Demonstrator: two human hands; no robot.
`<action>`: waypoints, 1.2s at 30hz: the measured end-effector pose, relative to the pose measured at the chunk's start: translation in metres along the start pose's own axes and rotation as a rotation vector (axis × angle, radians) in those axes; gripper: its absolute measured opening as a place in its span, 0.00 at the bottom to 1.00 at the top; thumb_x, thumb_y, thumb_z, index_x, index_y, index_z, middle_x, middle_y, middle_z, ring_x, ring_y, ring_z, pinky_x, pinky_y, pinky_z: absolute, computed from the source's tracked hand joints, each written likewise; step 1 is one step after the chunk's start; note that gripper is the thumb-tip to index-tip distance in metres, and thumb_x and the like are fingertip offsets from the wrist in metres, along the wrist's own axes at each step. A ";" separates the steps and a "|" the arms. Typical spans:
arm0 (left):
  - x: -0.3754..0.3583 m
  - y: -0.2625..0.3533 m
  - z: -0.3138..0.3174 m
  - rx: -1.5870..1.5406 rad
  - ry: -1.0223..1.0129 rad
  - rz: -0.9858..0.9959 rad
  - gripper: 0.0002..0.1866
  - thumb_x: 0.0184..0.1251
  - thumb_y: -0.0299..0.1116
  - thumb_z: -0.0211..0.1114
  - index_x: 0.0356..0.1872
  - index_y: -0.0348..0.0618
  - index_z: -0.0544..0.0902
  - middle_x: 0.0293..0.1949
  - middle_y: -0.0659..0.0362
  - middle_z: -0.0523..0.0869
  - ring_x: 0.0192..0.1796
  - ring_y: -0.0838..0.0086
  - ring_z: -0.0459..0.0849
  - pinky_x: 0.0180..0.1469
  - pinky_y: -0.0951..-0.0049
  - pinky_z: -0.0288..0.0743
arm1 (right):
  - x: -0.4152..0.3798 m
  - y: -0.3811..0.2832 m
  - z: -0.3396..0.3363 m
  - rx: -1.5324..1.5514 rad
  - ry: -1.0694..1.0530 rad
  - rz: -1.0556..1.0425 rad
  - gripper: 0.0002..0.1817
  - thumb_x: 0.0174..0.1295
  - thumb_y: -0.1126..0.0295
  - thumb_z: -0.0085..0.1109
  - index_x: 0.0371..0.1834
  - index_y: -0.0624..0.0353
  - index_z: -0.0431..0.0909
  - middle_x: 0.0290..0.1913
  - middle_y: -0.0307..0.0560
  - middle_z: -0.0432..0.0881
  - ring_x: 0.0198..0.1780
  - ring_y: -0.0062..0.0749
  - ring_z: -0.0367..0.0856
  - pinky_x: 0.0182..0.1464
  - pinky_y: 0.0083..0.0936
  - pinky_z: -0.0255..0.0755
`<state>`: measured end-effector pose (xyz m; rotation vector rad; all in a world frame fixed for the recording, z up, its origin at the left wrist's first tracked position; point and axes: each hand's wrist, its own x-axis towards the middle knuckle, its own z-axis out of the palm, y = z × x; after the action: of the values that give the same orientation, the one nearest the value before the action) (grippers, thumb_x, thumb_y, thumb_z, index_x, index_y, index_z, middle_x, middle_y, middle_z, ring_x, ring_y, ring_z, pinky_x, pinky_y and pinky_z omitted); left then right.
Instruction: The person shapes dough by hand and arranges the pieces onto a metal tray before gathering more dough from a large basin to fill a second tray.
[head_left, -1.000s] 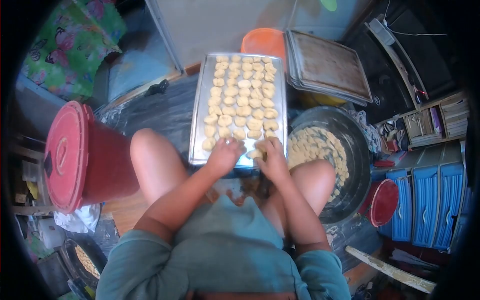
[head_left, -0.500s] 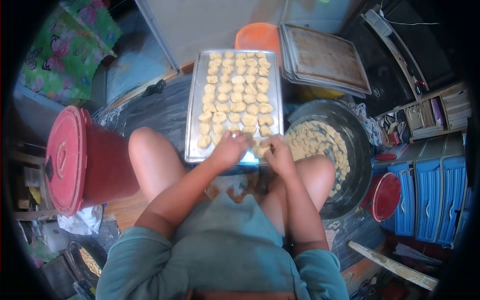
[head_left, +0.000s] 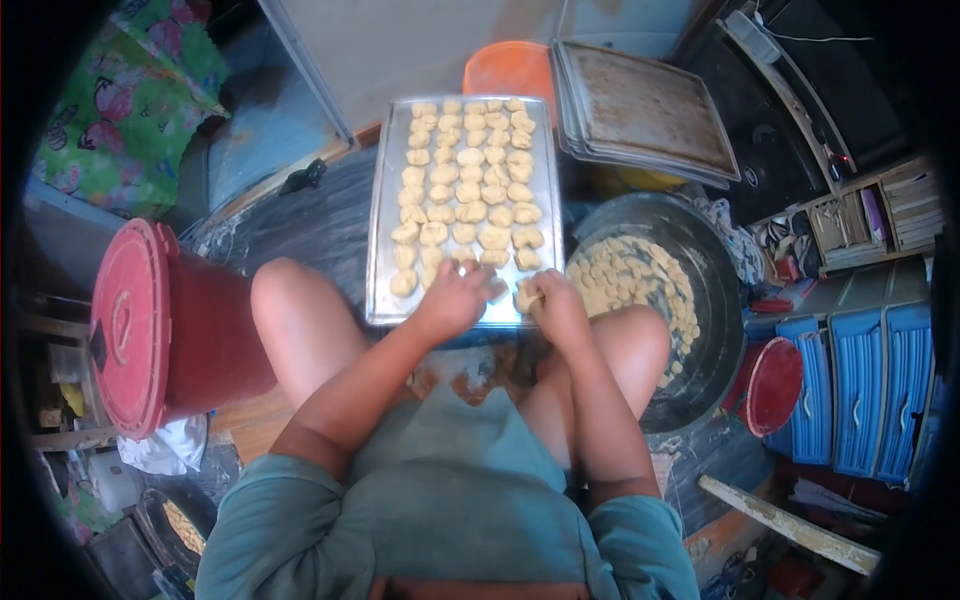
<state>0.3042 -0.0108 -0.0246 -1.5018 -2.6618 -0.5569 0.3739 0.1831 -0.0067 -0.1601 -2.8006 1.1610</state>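
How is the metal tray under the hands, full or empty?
Mostly full: dough pieces cover most of the tray; bare metal shows at its near edge.

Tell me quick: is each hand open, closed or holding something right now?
Left hand: partly curled over the tray; whether it holds anything cannot be told.
Right hand: closed, holding a dough piece.

L hand (head_left: 455,300) nr R hand (head_left: 556,304), fingers bent, forearms (head_left: 368,378) angled in.
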 end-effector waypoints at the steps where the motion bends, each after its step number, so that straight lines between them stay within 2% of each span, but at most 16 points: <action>1: 0.001 0.002 0.002 0.028 0.007 -0.022 0.17 0.54 0.28 0.61 0.47 0.51 0.82 0.49 0.61 0.81 0.53 0.64 0.75 0.56 0.57 0.61 | 0.001 0.002 0.005 -0.024 0.020 0.008 0.10 0.50 0.79 0.54 0.36 0.60 0.80 0.38 0.56 0.78 0.42 0.56 0.77 0.45 0.40 0.72; 9: 0.002 0.010 0.011 0.071 0.061 -0.043 0.17 0.55 0.32 0.63 0.48 0.52 0.83 0.47 0.59 0.80 0.52 0.66 0.75 0.55 0.59 0.62 | 0.004 0.020 0.000 0.167 0.120 -0.008 0.10 0.50 0.80 0.51 0.36 0.60 0.78 0.36 0.52 0.80 0.40 0.47 0.80 0.43 0.33 0.73; 11: 0.002 0.009 0.019 0.099 0.079 -0.058 0.16 0.56 0.34 0.63 0.47 0.51 0.83 0.46 0.59 0.80 0.52 0.66 0.75 0.53 0.61 0.62 | 0.008 0.021 -0.010 0.589 0.117 0.227 0.12 0.50 0.82 0.48 0.36 0.58 0.77 0.36 0.46 0.79 0.42 0.42 0.79 0.44 0.29 0.73; 12: 0.002 0.010 0.019 0.099 0.081 -0.060 0.16 0.56 0.34 0.63 0.47 0.51 0.83 0.46 0.59 0.80 0.52 0.66 0.75 0.53 0.61 0.62 | 0.010 0.025 -0.011 0.985 0.103 0.284 0.16 0.50 0.83 0.48 0.41 0.56 0.75 0.38 0.43 0.78 0.45 0.39 0.79 0.46 0.30 0.74; 13: 0.003 0.012 0.018 0.104 0.065 -0.082 0.16 0.57 0.34 0.62 0.48 0.52 0.82 0.45 0.59 0.79 0.52 0.66 0.75 0.52 0.62 0.63 | 0.010 0.013 -0.019 0.983 0.102 0.280 0.16 0.50 0.83 0.48 0.41 0.56 0.75 0.38 0.43 0.78 0.45 0.39 0.79 0.46 0.30 0.74; 15: 0.004 0.016 0.017 0.112 0.061 -0.104 0.15 0.58 0.34 0.61 0.48 0.52 0.82 0.45 0.60 0.79 0.51 0.66 0.76 0.52 0.62 0.63 | 0.008 -0.012 -0.040 1.625 0.044 0.372 0.18 0.51 0.82 0.51 0.47 0.57 0.72 0.45 0.47 0.77 0.50 0.38 0.76 0.49 0.31 0.74; 16: 0.004 0.018 0.018 0.113 0.117 -0.056 0.15 0.58 0.34 0.61 0.48 0.52 0.82 0.44 0.60 0.79 0.50 0.67 0.76 0.52 0.62 0.63 | 0.009 -0.015 -0.043 1.682 -0.013 0.328 0.18 0.53 0.80 0.54 0.49 0.57 0.71 0.43 0.45 0.77 0.49 0.33 0.77 0.47 0.29 0.76; 17: 0.004 0.019 0.018 0.115 0.171 -0.009 0.15 0.58 0.33 0.61 0.48 0.52 0.82 0.43 0.60 0.79 0.50 0.67 0.76 0.52 0.61 0.63 | 0.011 -0.012 -0.041 1.679 -0.018 0.320 0.18 0.53 0.80 0.54 0.49 0.57 0.71 0.43 0.45 0.77 0.49 0.33 0.77 0.47 0.29 0.76; 19: 0.007 0.019 0.014 0.073 0.202 0.084 0.16 0.56 0.31 0.60 0.48 0.50 0.81 0.42 0.60 0.79 0.49 0.67 0.76 0.52 0.62 0.65 | 0.016 0.005 -0.026 1.244 0.044 0.439 0.19 0.53 0.77 0.60 0.49 0.53 0.72 0.41 0.42 0.77 0.46 0.29 0.78 0.44 0.24 0.75; 20: 0.007 0.018 0.019 0.071 0.150 0.109 0.16 0.55 0.30 0.59 0.47 0.49 0.81 0.41 0.59 0.79 0.48 0.67 0.76 0.52 0.63 0.66 | 0.016 0.016 -0.021 0.975 0.011 0.405 0.21 0.51 0.76 0.64 0.50 0.55 0.75 0.35 0.43 0.75 0.41 0.36 0.79 0.44 0.30 0.75; 21: 0.008 0.017 0.021 0.069 0.097 0.137 0.15 0.54 0.30 0.58 0.45 0.48 0.81 0.41 0.59 0.79 0.48 0.66 0.76 0.51 0.63 0.67 | 0.016 0.016 -0.018 0.975 0.008 0.403 0.21 0.51 0.76 0.64 0.50 0.55 0.75 0.35 0.43 0.75 0.41 0.36 0.79 0.44 0.30 0.75; 23: 0.011 0.013 0.026 0.087 0.098 0.140 0.14 0.54 0.29 0.58 0.43 0.47 0.81 0.40 0.59 0.79 0.47 0.66 0.76 0.50 0.64 0.68 | 0.015 0.016 -0.012 0.174 -0.029 0.101 0.22 0.51 0.77 0.64 0.52 0.57 0.78 0.35 0.44 0.75 0.38 0.34 0.78 0.43 0.27 0.73; 24: 0.013 0.012 0.027 0.103 0.099 0.146 0.13 0.54 0.28 0.57 0.42 0.47 0.81 0.39 0.60 0.80 0.46 0.66 0.77 0.50 0.65 0.68 | 0.015 0.004 -0.012 0.094 -0.042 0.100 0.25 0.52 0.74 0.64 0.57 0.54 0.78 0.37 0.49 0.76 0.40 0.39 0.79 0.45 0.29 0.73; 30: 0.011 0.010 0.004 0.037 0.059 0.104 0.10 0.53 0.29 0.60 0.39 0.46 0.80 0.35 0.60 0.81 0.42 0.66 0.79 0.48 0.64 0.68 | 0.015 0.013 0.001 -0.086 -0.127 0.103 0.27 0.53 0.65 0.67 0.59 0.49 0.77 0.40 0.55 0.78 0.43 0.49 0.78 0.49 0.36 0.72; 34: 0.015 -0.002 -0.057 0.011 -0.077 0.033 0.08 0.55 0.30 0.61 0.37 0.46 0.80 0.34 0.58 0.82 0.40 0.65 0.79 0.48 0.63 0.67 | 0.025 0.013 -0.004 -0.024 -0.139 0.089 0.23 0.56 0.66 0.63 0.58 0.51 0.78 0.41 0.55 0.78 0.44 0.50 0.78 0.49 0.37 0.72; 36: 0.016 -0.017 -0.076 0.023 -0.118 0.054 0.07 0.58 0.31 0.61 0.36 0.45 0.82 0.34 0.56 0.83 0.40 0.63 0.80 0.48 0.61 0.67 | 0.043 0.013 -0.005 0.037 0.052 0.010 0.23 0.57 0.69 0.62 0.59 0.52 0.77 0.35 0.51 0.74 0.36 0.43 0.76 0.42 0.33 0.72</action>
<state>0.2710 -0.0303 0.0447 -1.6448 -2.6929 -0.4458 0.3323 0.2014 -0.0101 -0.1985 -2.7343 1.1920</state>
